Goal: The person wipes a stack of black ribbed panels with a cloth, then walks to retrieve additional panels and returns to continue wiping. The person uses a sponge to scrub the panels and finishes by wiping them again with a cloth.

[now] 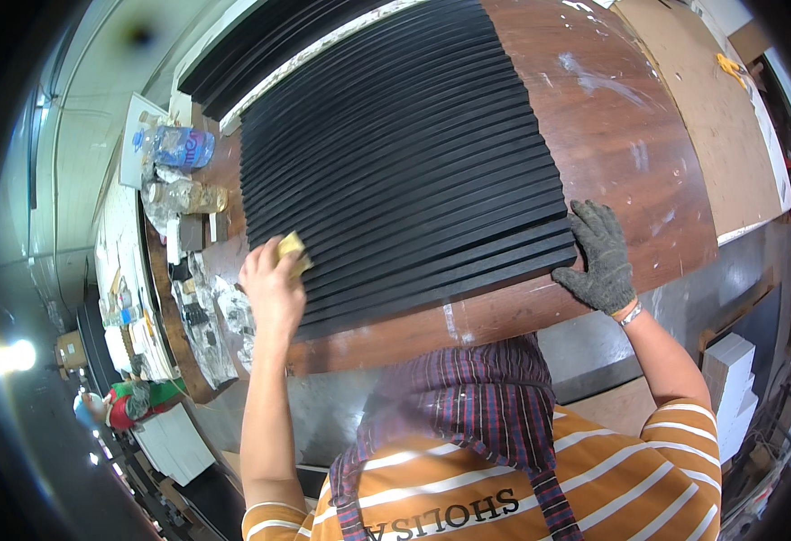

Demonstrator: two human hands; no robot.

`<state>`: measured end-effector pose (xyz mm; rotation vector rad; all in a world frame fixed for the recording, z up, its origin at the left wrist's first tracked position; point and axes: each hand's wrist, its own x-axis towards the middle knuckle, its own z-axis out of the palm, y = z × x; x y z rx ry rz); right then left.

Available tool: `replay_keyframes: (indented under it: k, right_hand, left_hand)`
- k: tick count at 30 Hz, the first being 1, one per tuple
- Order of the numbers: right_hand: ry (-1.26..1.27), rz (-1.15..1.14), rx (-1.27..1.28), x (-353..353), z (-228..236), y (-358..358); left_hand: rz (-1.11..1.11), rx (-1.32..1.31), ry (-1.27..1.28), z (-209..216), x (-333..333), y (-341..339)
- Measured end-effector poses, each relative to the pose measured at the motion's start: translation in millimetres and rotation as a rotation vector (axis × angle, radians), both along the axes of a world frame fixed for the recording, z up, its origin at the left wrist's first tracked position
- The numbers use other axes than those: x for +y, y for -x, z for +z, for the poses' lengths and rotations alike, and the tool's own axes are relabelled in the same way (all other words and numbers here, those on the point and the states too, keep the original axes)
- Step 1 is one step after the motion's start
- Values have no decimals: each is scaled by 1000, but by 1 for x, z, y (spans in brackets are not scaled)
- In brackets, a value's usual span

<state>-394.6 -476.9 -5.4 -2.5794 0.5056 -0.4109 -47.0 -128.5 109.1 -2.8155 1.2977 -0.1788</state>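
Note:
Long black strips (404, 171) lie side by side on a brown wood-look table (625, 144), forming a ridged sheet. My bare left hand (272, 284) is closed on a small yellow block that looks like a sponge (294, 253), at the left ends of the nearer strips. The block is slightly blurred, and whether it touches the strips I cannot tell. On the right, my right hand (601, 259) wears a dark grey knit glove. Its fingers are stretched out and its thumb apart, set against the right ends of the nearest strips.
More black strips (260, 50) stack beyond a pale bar at the far left. Along the left edge stand a blue-labelled plastic bottle (183, 147), a second clear bottle (193, 197) and crumpled plastic (206, 316). A tan board (684, 99) lies right. Another person (129, 403) is far left.

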Motion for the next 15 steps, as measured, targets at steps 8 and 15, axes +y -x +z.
replay_keyframes:
  k: [8, 15]
  right_hand:
    - [31, 16, 9, -1, 0, -1]
    - [16, 25, 13, 1, -4, 1]
  left_hand:
    - [-496, 190, 208, -39, -116, 84]
    - [-111, 70, 46, -36, 71, 24]
